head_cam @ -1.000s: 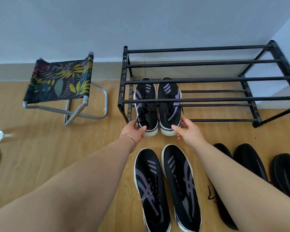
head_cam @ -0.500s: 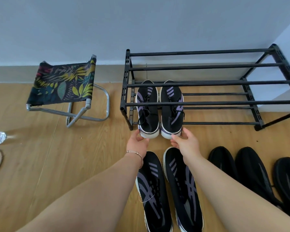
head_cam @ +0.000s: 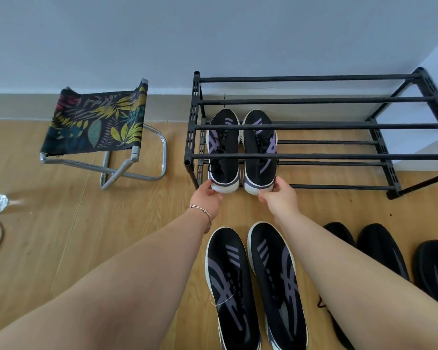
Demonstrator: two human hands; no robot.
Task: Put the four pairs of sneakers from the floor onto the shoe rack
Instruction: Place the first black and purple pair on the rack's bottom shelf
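While the first pair (head_cam: 240, 150) is being seated on the lower shelf of the shoe rack (head_cam: 314, 156), each heel is pinched: left hand (head_cam: 208, 198) closed on the left shoe's heel, right hand (head_cam: 278, 197) closed on the right shoe's. Heels are held, probably so both toes can be slid under the front bar together and kept parallel. Heels overhang the front rail, so seating is judged unfinished. A second matching pair (head_cam: 256, 286) is parked on the floor just behind the hands, toes already aimed at the rack. Black shoes (head_cam: 379, 251) lie behind and outboard of the right hand. No brand or text is readable; only purple stripes.
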